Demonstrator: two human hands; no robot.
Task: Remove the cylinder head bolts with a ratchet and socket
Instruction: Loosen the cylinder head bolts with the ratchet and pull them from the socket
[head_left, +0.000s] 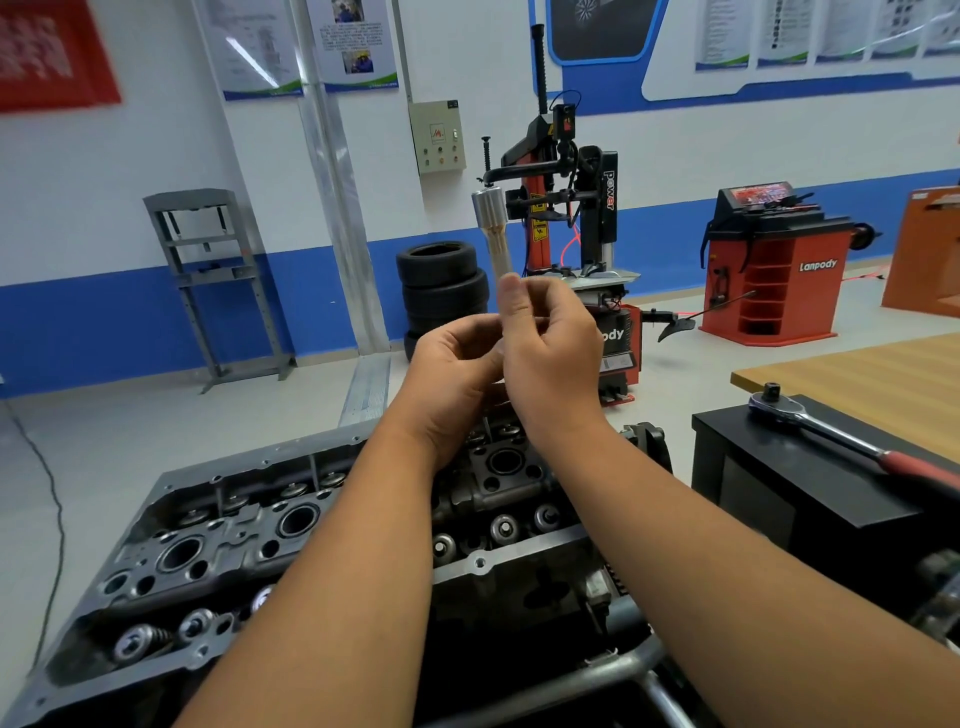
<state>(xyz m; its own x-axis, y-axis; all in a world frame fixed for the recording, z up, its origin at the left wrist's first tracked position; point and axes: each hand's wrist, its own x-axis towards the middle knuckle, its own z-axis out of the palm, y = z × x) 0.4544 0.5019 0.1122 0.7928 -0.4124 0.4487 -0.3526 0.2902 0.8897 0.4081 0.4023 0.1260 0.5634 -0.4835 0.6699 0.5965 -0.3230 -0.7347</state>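
Walls: you face a white wall (130, 156) with a blue band (104, 322), posters (306, 47) above.
Floor: pale grey floor (156, 415).
Equipment: grey press frame (218, 280), stacked tyres (441, 286), tyre changer (566, 218), red wheel balancer (779, 260).
Right: wooden worktop (872, 384).

Single view only — head-worn wide-angle cam, sitting right above the near side of the cylinder head (291, 540), looking forward and slightly down across it. Close range: the forearms fill the lower frame. Beyond the cylinder head it takes in the tyre changer (566, 218) and the far wall (130, 171) — edges visibly bowed by the lens. No second view, so no overlap.
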